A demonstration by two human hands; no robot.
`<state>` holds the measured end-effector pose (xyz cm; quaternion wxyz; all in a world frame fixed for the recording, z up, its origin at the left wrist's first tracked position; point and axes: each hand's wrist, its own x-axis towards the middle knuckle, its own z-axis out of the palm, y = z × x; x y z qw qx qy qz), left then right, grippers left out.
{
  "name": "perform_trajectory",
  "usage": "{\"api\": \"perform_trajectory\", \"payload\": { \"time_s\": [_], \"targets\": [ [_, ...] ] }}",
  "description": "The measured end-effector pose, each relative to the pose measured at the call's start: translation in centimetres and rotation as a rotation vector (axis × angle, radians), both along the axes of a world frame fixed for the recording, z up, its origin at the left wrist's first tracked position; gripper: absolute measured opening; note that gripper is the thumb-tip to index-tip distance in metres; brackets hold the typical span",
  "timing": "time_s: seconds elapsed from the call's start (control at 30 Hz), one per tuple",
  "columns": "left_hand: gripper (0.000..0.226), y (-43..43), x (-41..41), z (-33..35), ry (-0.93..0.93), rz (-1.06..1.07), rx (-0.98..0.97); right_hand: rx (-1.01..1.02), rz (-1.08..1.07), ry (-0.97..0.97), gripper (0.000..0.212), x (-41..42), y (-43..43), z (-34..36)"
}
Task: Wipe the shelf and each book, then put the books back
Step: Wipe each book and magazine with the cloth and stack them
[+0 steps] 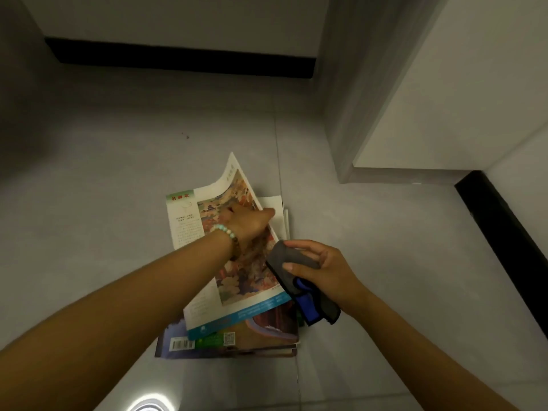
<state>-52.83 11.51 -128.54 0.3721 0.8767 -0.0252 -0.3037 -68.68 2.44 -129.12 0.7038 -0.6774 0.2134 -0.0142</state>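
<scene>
You are looking down into the corner of an indoor room, most likely in a home. The floor (103, 173) is laid with large, glossy grey tiles, with a thin grout line (277, 137) running away from you, and a light's reflection (151, 406) shines in the tile near your feet. A plain white wall (178, 16) stands ahead with a black skirting board (178, 59) along its foot, and a second one (504, 232) runs along the right. Between them a tall pale panel (444, 99) with a grey edge rises from the floor. You cannot tell whether it is a cupboard side or a door. Picture books (267, 330) lie stacked on the tiles.
</scene>
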Motion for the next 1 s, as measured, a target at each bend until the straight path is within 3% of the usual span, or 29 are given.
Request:
{"api": "perform_trajectory", "payload": {
  "time_s": [0.1, 0.17, 0.3, 0.4, 0.5, 0.57, 0.67, 0.83, 1.0],
  "targets": [
    [0.039, 0.8, 2.0, 0.2, 0.036, -0.085, -0.051, 0.066, 0.012, 0.003, 0.036, 0.6, 0.6, 0.7],
    [0.021, 1.7, 2.6, 0.9, 0.059, -0.124, -0.104, 0.144, -0.006, 0.015, 0.037, 1.1, 0.6, 1.3],
    [0.027, 3.9, 2.3, 4.6, 0.06, -0.152, -0.272, 0.215, -0.164, 0.049, 0.034, 2.8, 0.1, 2.7],
    [0.037, 5.2, 2.2, 8.5, 0.012, -0.242, -0.397, 0.299, -0.215, 0.029, 0.063, 4.1, 0.0, 4.1],
    [0.029, 6.2, 2.6, 12.8, -0.06, -0.313, -0.513, 0.29, -0.272, 0.017, 0.096, 5.2, 0.0, 6.7],
    [0.024, 6.9, 2.7, 16.2, -0.136, -0.356, -0.56, 0.328, -0.311, 0.004, 0.106, 5.7, -0.4, 9.3],
    [0.025, 7.9, 3.2, 21.8, -0.247, -0.415, -0.617, 0.31, -0.276, -0.047, 0.1, 5.8, -0.9, 14.7],
    [0.025, 9.8, 4.3, 32.1, -0.399, -0.433, -0.732, 0.082, -0.229, -0.168, 0.073, 6.2, -1.0, 25.9],
    [0.025, 11.0, 4.5, 42.0, -0.552, -0.44, -0.912, -0.187, -0.248, -0.392, 0.068, 6.2, -0.9, 37.7]
  ]
}}
